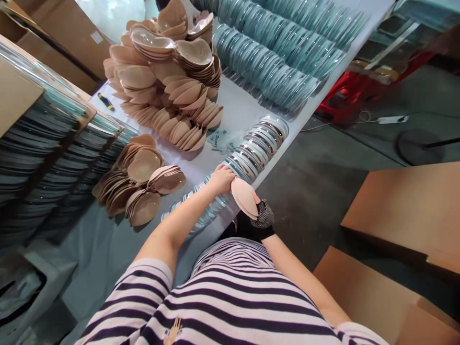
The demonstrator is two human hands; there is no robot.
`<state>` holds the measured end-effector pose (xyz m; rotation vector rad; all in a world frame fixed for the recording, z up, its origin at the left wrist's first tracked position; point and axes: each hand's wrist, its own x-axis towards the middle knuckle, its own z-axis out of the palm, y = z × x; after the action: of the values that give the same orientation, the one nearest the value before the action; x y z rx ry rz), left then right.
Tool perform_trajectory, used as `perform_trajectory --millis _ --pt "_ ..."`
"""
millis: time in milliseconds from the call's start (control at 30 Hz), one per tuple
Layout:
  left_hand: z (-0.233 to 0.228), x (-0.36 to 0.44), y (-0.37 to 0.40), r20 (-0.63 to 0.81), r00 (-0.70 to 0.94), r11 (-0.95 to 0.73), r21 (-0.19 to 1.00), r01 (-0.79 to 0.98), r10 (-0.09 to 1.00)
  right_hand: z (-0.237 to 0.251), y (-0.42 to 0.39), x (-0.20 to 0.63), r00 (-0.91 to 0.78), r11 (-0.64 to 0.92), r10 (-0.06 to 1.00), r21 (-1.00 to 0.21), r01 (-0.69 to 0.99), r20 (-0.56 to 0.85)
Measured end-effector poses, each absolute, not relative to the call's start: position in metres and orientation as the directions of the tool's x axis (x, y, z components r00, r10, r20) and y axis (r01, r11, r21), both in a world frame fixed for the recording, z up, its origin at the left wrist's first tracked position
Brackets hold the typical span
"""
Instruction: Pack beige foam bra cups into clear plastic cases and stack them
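At the edge of the bench (234, 98), the right hand (264, 214) pinches cups (245, 198), likely light, soft, best rim-held; the left hand's (222, 179) grip is unclear.

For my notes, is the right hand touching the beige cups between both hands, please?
Touching. The head view shows the right hand gripping these beige cups by one edge.

Bare left hand (222, 179): centre of the frame, fingers beside the upper tip of the thin beige oval cups (244, 196).
Right hand in black dotted glove (264, 214): just right of centre, gripping those cups at their lower end.
Clear rounded plastic shells (259, 144): in a row, slanting from centre to upper right.
Heap of beige curved cups (179, 91): upper left of centre, on the white tabletop (237, 98).
Brown cardboard boxes (406, 206): lower right.
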<state>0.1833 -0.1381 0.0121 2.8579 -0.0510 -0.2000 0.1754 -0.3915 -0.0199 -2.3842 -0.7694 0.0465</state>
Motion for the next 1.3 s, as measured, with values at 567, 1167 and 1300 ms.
perform_trajectory --millis 567,1167,1300 --pt "0.002 0.177 -0.125 0.129 0.983 -0.83 0.528 -0.18 -0.131 0.008 -0.309 0.229 0.796 -0.684 0.586 -0.619 0.385 -0.153" --pt "0.012 0.176 -0.128 0.007 0.975 -0.834 0.516 -0.195 -0.223 -0.013 -0.315 0.235 0.799 -0.789 0.57 -0.399 0.467 -0.192" --pt "0.011 0.173 -0.129 0.023 0.972 -0.833 0.511 -0.213 -0.235 -0.015 -0.316 0.228 0.821 -0.868 0.487 -0.265 0.419 -0.298"
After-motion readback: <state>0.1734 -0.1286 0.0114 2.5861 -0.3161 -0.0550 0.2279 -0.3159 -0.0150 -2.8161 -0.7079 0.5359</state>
